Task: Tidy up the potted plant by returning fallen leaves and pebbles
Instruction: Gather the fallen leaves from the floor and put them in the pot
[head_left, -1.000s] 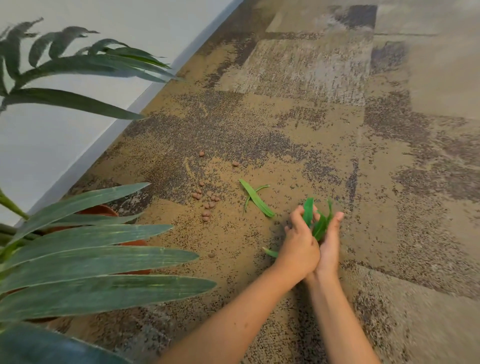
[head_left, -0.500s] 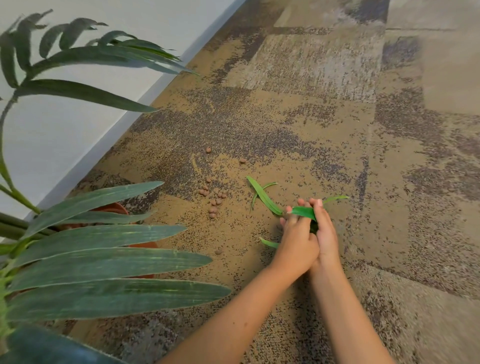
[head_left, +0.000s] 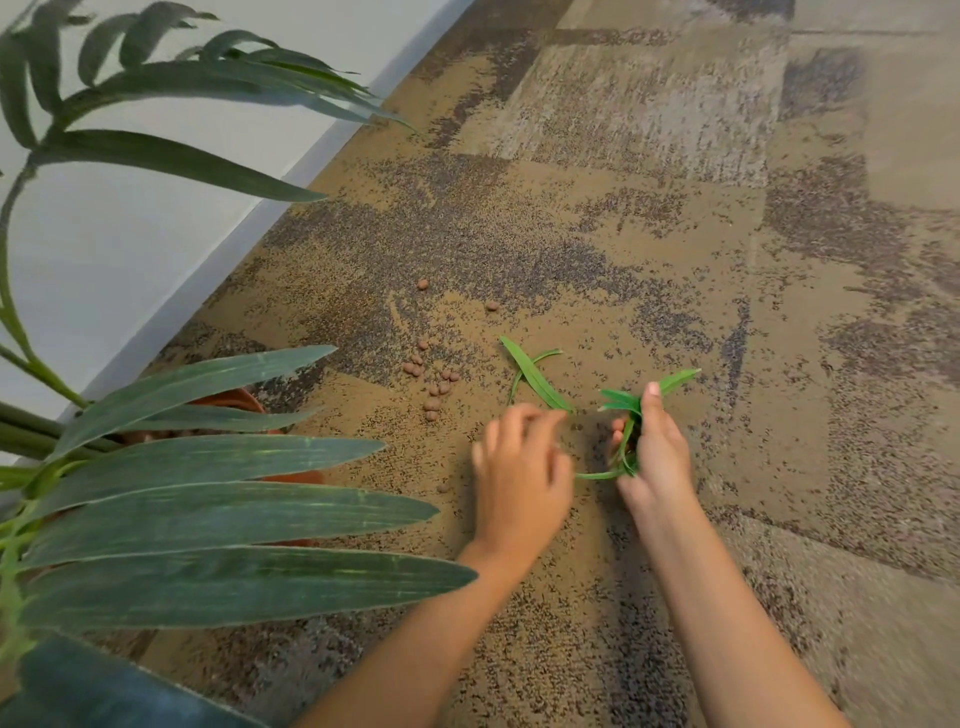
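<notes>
On the patterned carpet (head_left: 675, 234), the left hand (head_left: 519, 467) has left the right hand (head_left: 655, 457), whose fingers (head_left: 652, 395) pinch gathered leaves (head_left: 621, 402), and reaches open-fingered toward the fallen leaf (head_left: 535, 375).

Right hand (head_left: 655, 457) closed around a bunch of green leaves (head_left: 623, 415), blurred left hand (head_left: 519, 467) beside, over carpet (head_left: 675, 234).

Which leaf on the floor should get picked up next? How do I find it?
Start at the terracotta pot by the wall, then cross the brown pebbles scattered on the carpet. Just past them lies a long flat green leaf, right at the left hand's fingertips; it is loose, unlike the bunch gripped by the right hand.
</notes>
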